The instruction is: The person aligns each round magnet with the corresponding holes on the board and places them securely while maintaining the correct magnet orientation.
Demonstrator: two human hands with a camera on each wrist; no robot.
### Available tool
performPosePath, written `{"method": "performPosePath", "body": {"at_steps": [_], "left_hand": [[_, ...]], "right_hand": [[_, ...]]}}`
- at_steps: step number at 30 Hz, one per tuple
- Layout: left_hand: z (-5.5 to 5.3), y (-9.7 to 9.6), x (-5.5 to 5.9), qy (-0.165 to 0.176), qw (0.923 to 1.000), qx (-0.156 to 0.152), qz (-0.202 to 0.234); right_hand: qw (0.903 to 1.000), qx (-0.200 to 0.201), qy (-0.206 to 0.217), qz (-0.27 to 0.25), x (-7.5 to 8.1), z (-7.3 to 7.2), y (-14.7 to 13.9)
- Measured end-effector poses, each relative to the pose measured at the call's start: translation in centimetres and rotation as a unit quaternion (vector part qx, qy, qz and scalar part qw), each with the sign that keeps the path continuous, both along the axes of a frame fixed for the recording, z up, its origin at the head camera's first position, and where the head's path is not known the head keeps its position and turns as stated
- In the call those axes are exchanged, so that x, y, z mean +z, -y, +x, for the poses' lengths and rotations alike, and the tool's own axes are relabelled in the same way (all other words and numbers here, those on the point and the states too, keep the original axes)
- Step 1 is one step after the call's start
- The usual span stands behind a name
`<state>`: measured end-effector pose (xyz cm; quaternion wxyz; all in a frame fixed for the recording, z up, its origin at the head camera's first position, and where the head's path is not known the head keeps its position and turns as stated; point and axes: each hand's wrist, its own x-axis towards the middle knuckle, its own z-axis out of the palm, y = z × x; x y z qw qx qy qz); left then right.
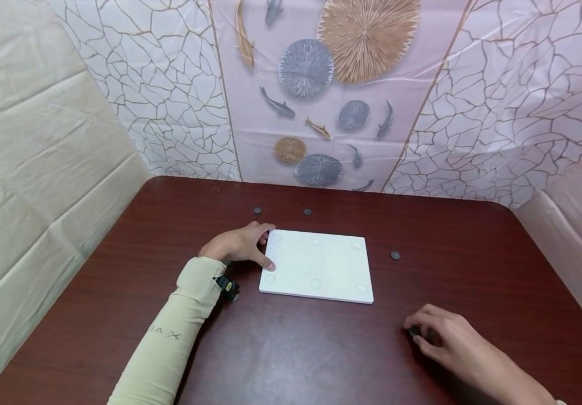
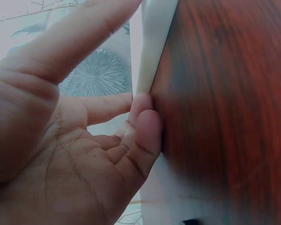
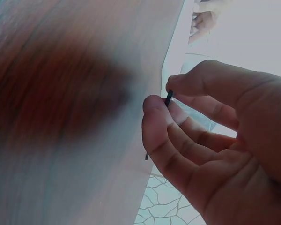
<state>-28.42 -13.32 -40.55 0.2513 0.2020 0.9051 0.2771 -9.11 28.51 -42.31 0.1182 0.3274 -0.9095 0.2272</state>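
Note:
A thin white board (image 1: 318, 264) with several shallow round recesses lies flat on the table. At its left edge, my left hand (image 1: 242, 243) holds it: the thumb lies on top, while the curled fingers touch the side edge (image 2: 152, 56) in the left wrist view. My right hand (image 1: 447, 340), low above the table and to the right of the board, pinches a small dark disc (image 3: 169, 97) between thumb and fingertips. From the head view that disc (image 1: 414, 331) is partly covered by the fingers.
Similar discs lie on the dark red wooden table (image 1: 280, 349): one (image 1: 257, 211) and another (image 1: 307, 212) behind the board, one (image 1: 395, 255) to its right. Another disc (image 1: 235, 298) shows partly beside the left wrist. Patterned cloth (image 1: 316, 129) hangs along the back.

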Motion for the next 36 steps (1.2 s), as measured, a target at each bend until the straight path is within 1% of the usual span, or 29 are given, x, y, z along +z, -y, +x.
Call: {"method": "performPosePath", "body": {"at_steps": [4, 10, 15, 20, 24, 29, 36], "left_hand": [[0.0, -0.1, 0.0, 0.0, 1.0, 0.0, 0.001], [0.0, 0.0, -0.1, 0.0, 1.0, 0.002, 0.008], [-0.1, 0.1, -0.2, -0.002, 0.9999, -0.002, 0.011], [-0.2, 0.0, -0.2, 0.003, 0.9999, -0.003, 0.015], [-0.1, 0.1, -0.1, 0.0, 0.9999, 0.0, 0.013], [0.0, 0.0, 0.1, -0.002, 1.0, -0.001, 0.008], [0.0, 0.0, -0.1, -0.01, 0.9999, -0.002, 0.008]], "right_hand": [[0.9998, 0.002, -0.019, -0.009, 0.0, -0.1, 0.2], [0.9993, 0.002, -0.036, -0.011, 0.6, -0.3, 0.5], [0.9991, 0.006, -0.039, -0.016, 1.1, -0.5, 0.9], [0.9985, 0.011, -0.052, -0.016, 1.5, -1.0, 1.4], [0.9979, 0.015, -0.06, -0.019, 1.7, -1.5, 2.0], [0.9979, 0.017, -0.059, -0.021, 2.0, -2.1, 2.9], [0.9986, 0.012, -0.048, -0.016, 2.6, -2.6, 3.9]]}}
